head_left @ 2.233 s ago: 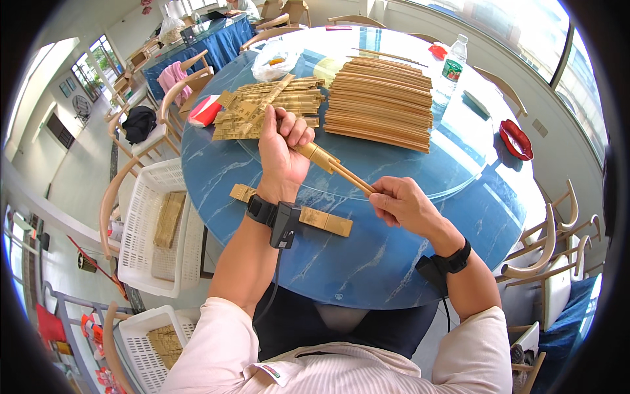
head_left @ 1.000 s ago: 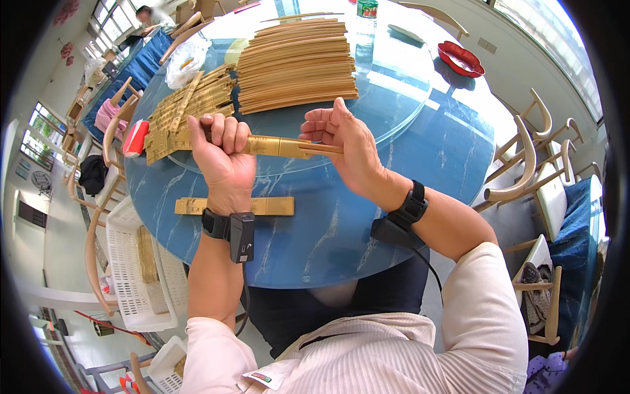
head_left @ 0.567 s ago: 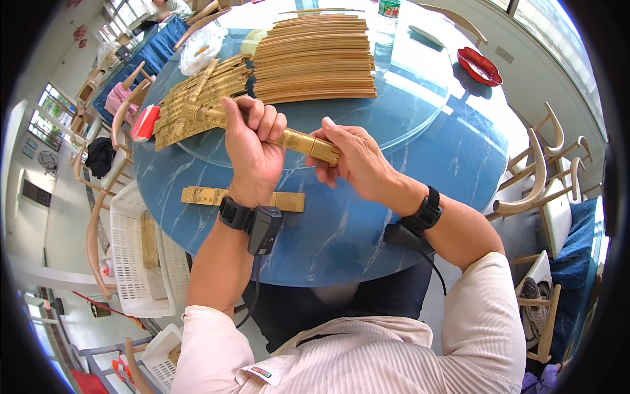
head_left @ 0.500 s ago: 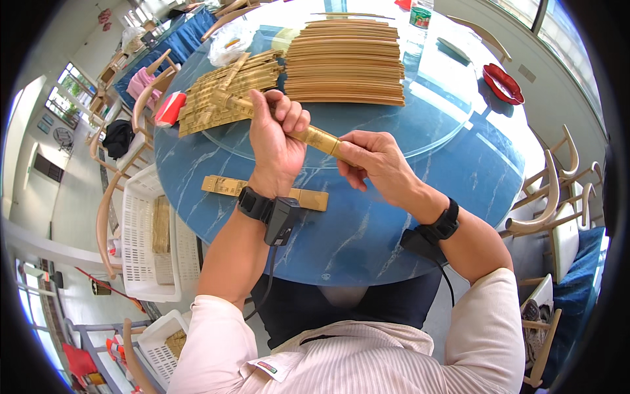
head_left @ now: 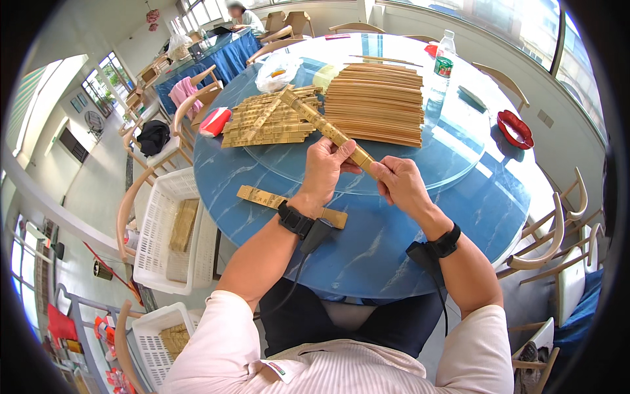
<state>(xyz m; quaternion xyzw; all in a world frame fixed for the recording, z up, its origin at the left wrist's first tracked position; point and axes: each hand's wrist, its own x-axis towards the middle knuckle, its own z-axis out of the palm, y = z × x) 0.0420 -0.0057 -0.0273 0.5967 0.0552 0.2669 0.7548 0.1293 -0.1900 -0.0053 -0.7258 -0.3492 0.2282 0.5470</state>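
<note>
A long, narrow gold packet [head_left: 315, 119] with dark print slants above the table, its far end up and to the left. My left hand [head_left: 326, 167] is wrapped around its middle, thumb on top. At its lower right end my right hand [head_left: 400, 182] pinches it between thumb and fingers. Another gold packet [head_left: 262, 196] lies flat on the blue marbled table [head_left: 289, 253], partly hidden under my left wrist. Beyond my hands, a loose pile of similar gold packets [head_left: 269, 121] and a neat stack of thin brown strips [head_left: 374, 105] rest on the glass turntable [head_left: 453, 172].
A plastic bag [head_left: 279, 71], a red-and-white packet [head_left: 214, 122], a water bottle [head_left: 441, 69] and a red dish [head_left: 514, 130] stand around the piles. White plastic baskets [head_left: 195, 253] with gold packets are at my left. Wooden chairs [head_left: 564, 210] surround the table. Far back sits a person [head_left: 246, 20].
The view has shifted, so the table appears lower and farther right. My left hand has turned over and its fingers have closed around the packet, nearer my right hand. The packet now slants more steeply.
</note>
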